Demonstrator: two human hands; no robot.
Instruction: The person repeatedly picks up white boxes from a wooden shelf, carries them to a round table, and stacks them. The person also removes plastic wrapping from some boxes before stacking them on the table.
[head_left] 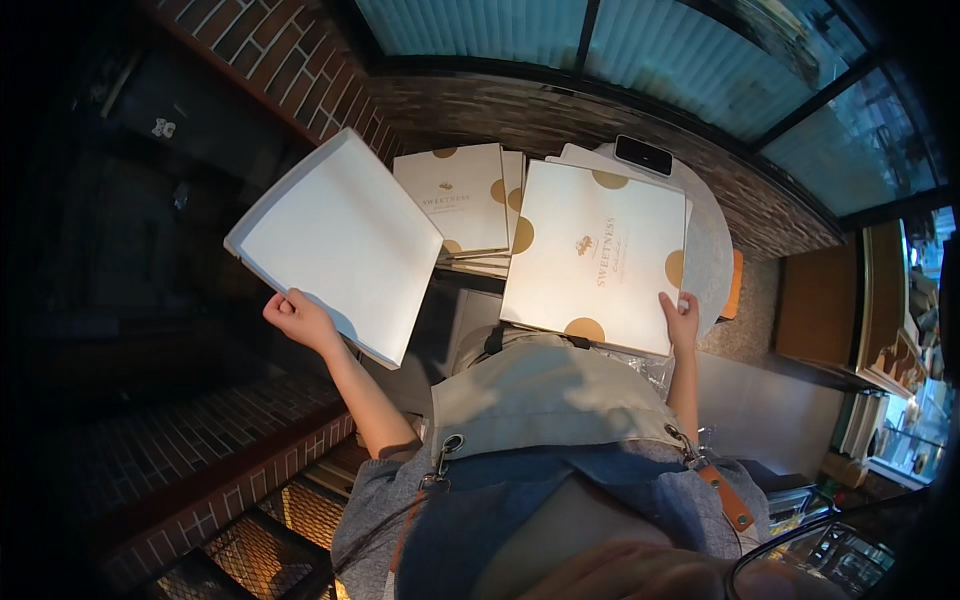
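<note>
My left hand (pixel 301 318) grips the lower edge of a shallow white box half (pixel 345 250), tilted with its plain inside toward me; whether it is a lid or a base I cannot tell. It is held up at the left, apart from the large box. My right hand (pixel 681 318) is closed on the near right corner of a large flat white box (pixel 630 250) with gold circles and a small printed emblem, its thumb on top. That box lies on a round pale table, near my apron (pixel 550 385).
Several smaller white boxes with gold circles (pixel 465 185) are stacked behind, between the two large pieces. A dark phone-like device (pixel 643 155) rests at the far rim of the round table (pixel 712 240). Brick walls and windows (pixel 690 60) stand beyond; a wooden cabinet (pixel 822 305) is at right.
</note>
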